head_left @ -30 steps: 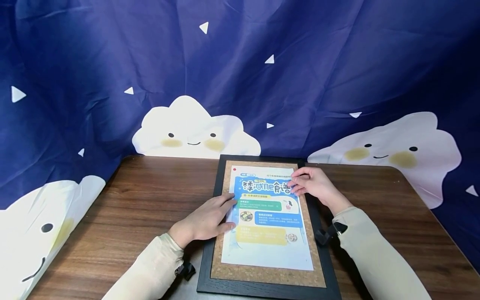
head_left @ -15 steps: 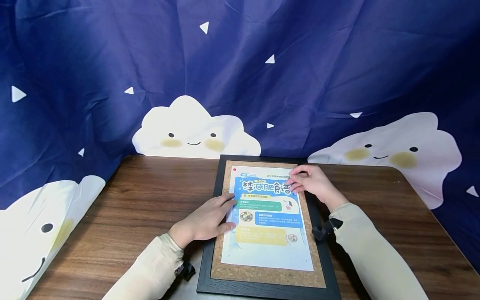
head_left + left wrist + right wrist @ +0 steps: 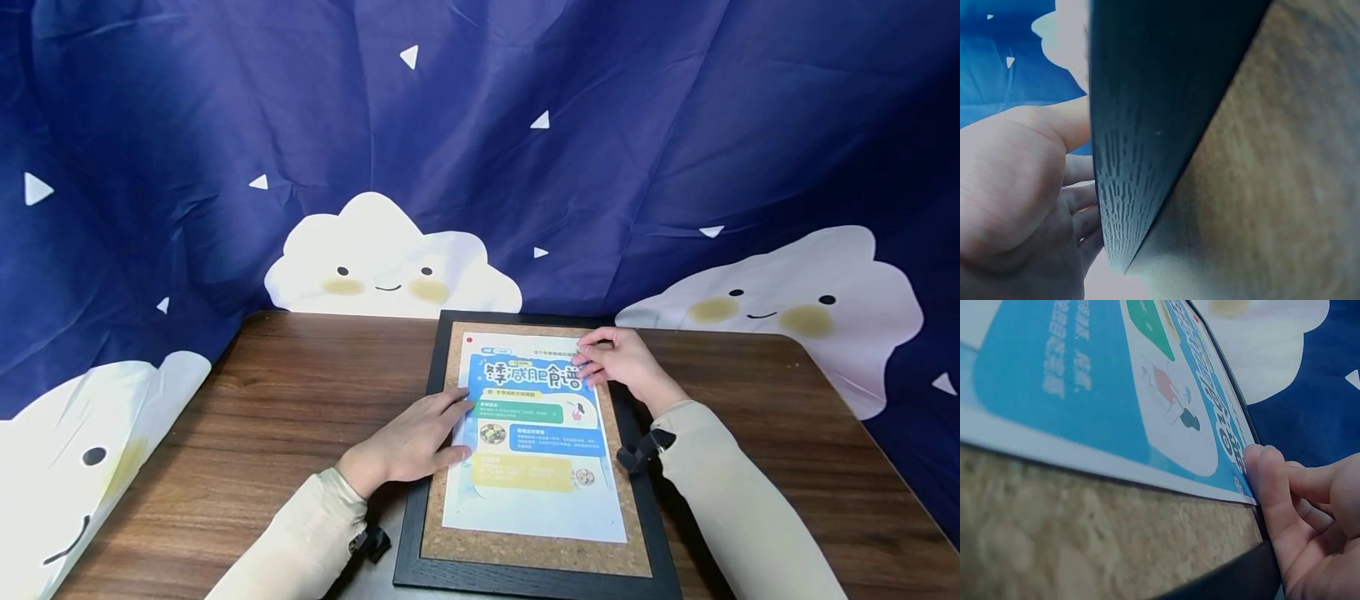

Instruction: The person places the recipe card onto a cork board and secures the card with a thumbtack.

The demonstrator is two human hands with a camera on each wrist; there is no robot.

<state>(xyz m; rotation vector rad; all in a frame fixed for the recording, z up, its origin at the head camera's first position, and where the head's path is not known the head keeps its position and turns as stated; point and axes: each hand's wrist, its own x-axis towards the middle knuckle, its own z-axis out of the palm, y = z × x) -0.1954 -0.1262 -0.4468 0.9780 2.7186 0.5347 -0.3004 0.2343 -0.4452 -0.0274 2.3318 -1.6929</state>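
Observation:
A printed sheet point(image 3: 532, 508), white with blue, green and yellow blocks, lies on a cork board point(image 3: 536, 552) in a black frame point(image 3: 525, 579). A small red pin head point(image 3: 469, 340) shows at its upper left corner. My left hand point(image 3: 408, 437) rests over the frame's left side, fingers extended, fingertips on the sheet's left edge. Near the sheet's upper right corner is my right hand point(image 3: 624, 362), thumb and fingers bent close together. In the right wrist view its fingertips point(image 3: 1266, 456) touch the sheet by that corner. Whether something small sits between them is hidden.
The frame lies on a dark wooden table point(image 3: 322, 358), reaching its back edge. Behind hangs a blue curtain point(image 3: 585, 192) with smiling clouds and white triangles. A black strap-mounted device point(image 3: 370, 542) sits at the left wrist, another device point(image 3: 645, 450) at the right.
My right wrist and forearm have shifted slightly left, while the fingers stay at the sheet's upper right corner. The left hand, sheet and frame hold still.

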